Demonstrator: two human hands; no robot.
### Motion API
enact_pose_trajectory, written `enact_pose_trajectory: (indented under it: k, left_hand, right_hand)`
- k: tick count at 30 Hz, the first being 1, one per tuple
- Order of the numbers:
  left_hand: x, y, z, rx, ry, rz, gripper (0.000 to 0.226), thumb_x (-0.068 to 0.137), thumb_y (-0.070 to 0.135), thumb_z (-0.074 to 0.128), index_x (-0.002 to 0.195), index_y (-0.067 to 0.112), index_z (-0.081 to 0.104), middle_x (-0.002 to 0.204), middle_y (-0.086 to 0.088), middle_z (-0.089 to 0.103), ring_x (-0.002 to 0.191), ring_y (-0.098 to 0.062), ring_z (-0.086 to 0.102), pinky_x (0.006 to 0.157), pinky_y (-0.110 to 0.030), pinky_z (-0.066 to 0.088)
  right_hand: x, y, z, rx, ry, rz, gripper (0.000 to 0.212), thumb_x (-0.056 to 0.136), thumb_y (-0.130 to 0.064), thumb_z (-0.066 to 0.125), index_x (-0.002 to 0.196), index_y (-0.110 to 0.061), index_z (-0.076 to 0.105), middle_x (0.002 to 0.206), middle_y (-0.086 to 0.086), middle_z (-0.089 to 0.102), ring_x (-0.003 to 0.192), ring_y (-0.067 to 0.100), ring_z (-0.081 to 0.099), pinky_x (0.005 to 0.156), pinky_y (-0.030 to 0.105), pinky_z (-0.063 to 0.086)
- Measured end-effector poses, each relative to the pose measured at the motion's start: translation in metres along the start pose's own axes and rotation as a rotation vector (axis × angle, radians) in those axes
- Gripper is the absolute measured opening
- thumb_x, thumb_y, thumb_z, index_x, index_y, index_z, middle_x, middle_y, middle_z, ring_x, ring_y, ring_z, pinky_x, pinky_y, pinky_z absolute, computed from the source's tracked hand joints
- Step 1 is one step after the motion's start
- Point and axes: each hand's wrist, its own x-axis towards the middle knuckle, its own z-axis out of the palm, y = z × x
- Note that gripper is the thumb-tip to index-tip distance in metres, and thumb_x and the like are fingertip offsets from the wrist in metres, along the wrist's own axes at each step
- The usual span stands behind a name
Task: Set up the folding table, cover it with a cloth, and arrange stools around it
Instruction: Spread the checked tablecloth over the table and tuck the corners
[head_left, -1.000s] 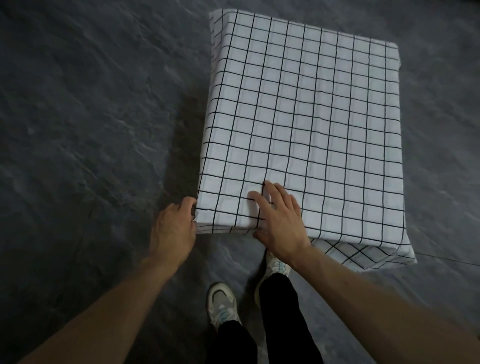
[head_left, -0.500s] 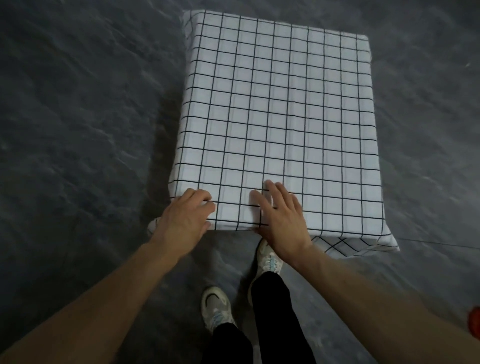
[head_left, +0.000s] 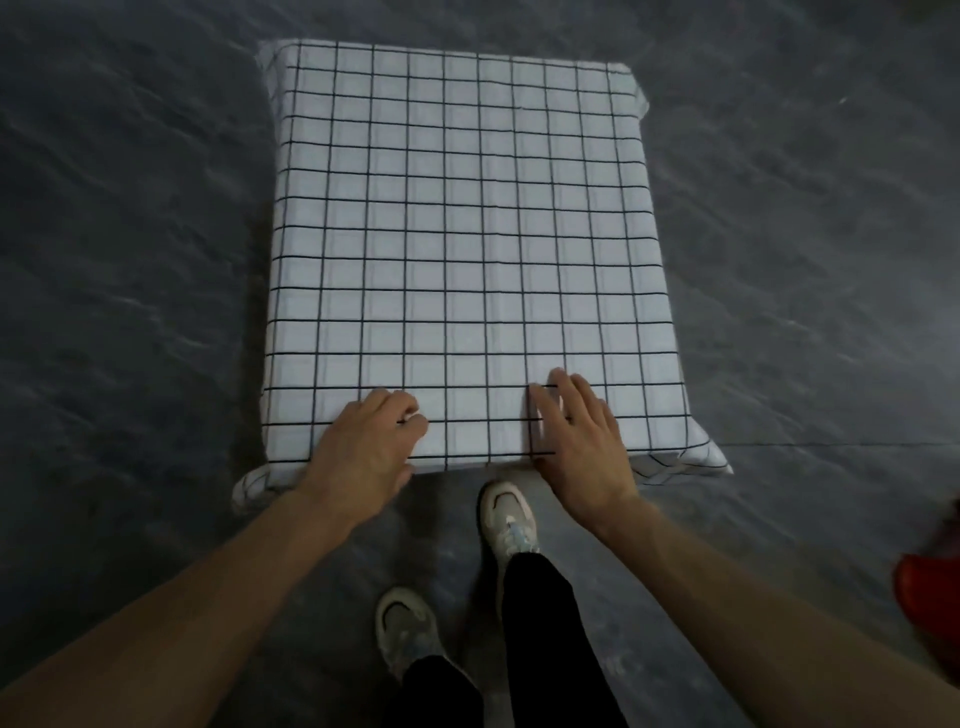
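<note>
A white cloth (head_left: 467, 234) with a black grid pattern covers the whole folding table, which is hidden beneath it. The cloth hangs over all edges, with corners drooping at the near left and near right. My left hand (head_left: 363, 447) rests on the near edge of the cloth, fingers bent down onto the fabric. My right hand (head_left: 582, 436) lies flat on the cloth near the same edge, fingers straight and spread. A red stool (head_left: 930, 592) shows partly at the right border.
Dark grey stone-patterned floor (head_left: 130, 260) surrounds the table on every side. My two feet in white shoes (head_left: 506, 514) stand just in front of the near table edge.
My left hand moved from the cloth's left corner onto the top near edge. The view shifted right, so the table sits more centred, and the red stool came into sight.
</note>
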Motion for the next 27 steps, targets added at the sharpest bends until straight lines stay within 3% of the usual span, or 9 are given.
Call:
enact_pose_trajectory:
  k: [4, 10, 14, 18, 21, 24, 27]
  left_hand:
    - [0.024, 0.030, 0.007, -0.019, -0.006, 0.025, 0.049, 0.047, 0.017, 0.091, 0.091, 0.010, 0.070, 0.104, -0.008, 0.063, 0.092, -0.030, 0.061, 0.067, -0.042, 0.054]
    - [0.053, 0.078, 0.022, -0.091, 0.004, -0.046, 0.042, 0.060, 0.019, 0.086, 0.098, 0.015, 0.067, 0.116, -0.005, 0.059, 0.106, -0.028, 0.054, 0.080, -0.042, 0.050]
    - [0.081, 0.117, 0.025, -0.102, -0.020, -0.010, 0.041, 0.065, 0.019, 0.083, 0.103, 0.015, 0.068, 0.122, -0.006, 0.058, 0.111, -0.027, 0.053, 0.085, -0.042, 0.049]
    - [0.107, 0.148, 0.027, -0.092, -0.014, 0.019, 0.042, 0.073, 0.026, 0.078, 0.112, 0.018, 0.065, 0.130, -0.002, 0.053, 0.117, -0.024, 0.047, 0.094, -0.038, 0.042]
    - [0.122, 0.164, 0.026, -0.110, -0.019, 0.013, 0.040, 0.074, 0.027, 0.077, 0.111, 0.019, 0.064, 0.129, 0.000, 0.052, 0.117, -0.023, 0.046, 0.095, -0.038, 0.042]
    - [0.130, 0.174, 0.025, -0.127, -0.022, 0.002, 0.038, 0.073, 0.023, 0.078, 0.107, 0.018, 0.065, 0.126, -0.001, 0.053, 0.116, -0.024, 0.047, 0.093, -0.039, 0.043]
    - [0.133, 0.178, 0.025, -0.103, -0.032, -0.003, 0.038, 0.075, 0.024, 0.077, 0.110, 0.019, 0.064, 0.128, -0.001, 0.052, 0.117, -0.023, 0.046, 0.094, -0.037, 0.042]
  right_hand:
    - [-0.011, 0.032, -0.008, -0.003, -0.003, 0.084, 0.086, 0.081, -0.012, 0.071, 0.150, -0.026, 0.022, 0.161, 0.006, 0.010, 0.150, 0.029, 0.005, 0.119, 0.047, 0.020]
    - [-0.015, 0.086, -0.017, 0.014, 0.012, 0.107, 0.089, 0.077, -0.007, 0.073, 0.151, -0.025, 0.025, 0.161, 0.009, 0.013, 0.150, 0.032, 0.009, 0.119, 0.049, 0.022]
    - [-0.024, 0.119, -0.026, 0.024, 0.031, 0.155, 0.091, 0.071, -0.003, 0.075, 0.147, -0.021, 0.028, 0.157, 0.011, 0.021, 0.145, 0.033, 0.022, 0.112, 0.048, 0.034]
    - [-0.030, 0.145, -0.031, 0.051, 0.036, 0.250, 0.086, 0.075, -0.015, 0.077, 0.147, -0.016, 0.031, 0.129, 0.010, 0.050, 0.116, 0.031, 0.049, 0.096, 0.043, 0.044]
    - [-0.029, 0.156, -0.032, 0.033, 0.019, 0.224, 0.066, 0.078, -0.008, 0.066, 0.139, -0.016, 0.041, 0.102, 0.004, 0.062, 0.095, 0.028, 0.057, 0.084, 0.039, 0.043]
    - [-0.028, 0.163, -0.033, 0.056, 0.000, 0.210, 0.045, 0.082, -0.002, 0.059, 0.124, -0.016, 0.052, 0.093, 0.003, 0.066, 0.089, 0.026, 0.058, 0.079, 0.036, 0.042]
    - [-0.028, 0.166, -0.033, 0.073, 0.024, 0.201, 0.038, 0.080, 0.004, 0.060, 0.114, -0.013, 0.060, 0.091, 0.006, 0.068, 0.083, 0.029, 0.060, 0.073, 0.034, 0.041]
